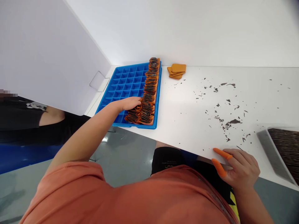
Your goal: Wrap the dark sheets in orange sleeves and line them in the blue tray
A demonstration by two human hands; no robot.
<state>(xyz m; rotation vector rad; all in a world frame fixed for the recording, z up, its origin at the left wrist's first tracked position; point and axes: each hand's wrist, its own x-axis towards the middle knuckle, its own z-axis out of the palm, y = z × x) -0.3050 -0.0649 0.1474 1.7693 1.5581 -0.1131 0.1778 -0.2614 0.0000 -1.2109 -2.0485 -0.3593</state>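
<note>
My left hand reaches over a blue compartment tray. Its fingers are pressed together and dip among orange packets with dark contents at the near end; whatever they pinch is hidden. More such packets stand packed on edge along the tray's right column. At the table's near edge is my right hand, with orange finger cots on thumb and index finger. Those two fingers are stretched out and apart, with nothing between them. Dark flakes lie scattered on the white table beyond it.
A small pile of flat orange pieces lies right of the tray by the back wall. At far right stands a clear container of dark thin strips. A white partition and a wire stand are at left, with another person beyond.
</note>
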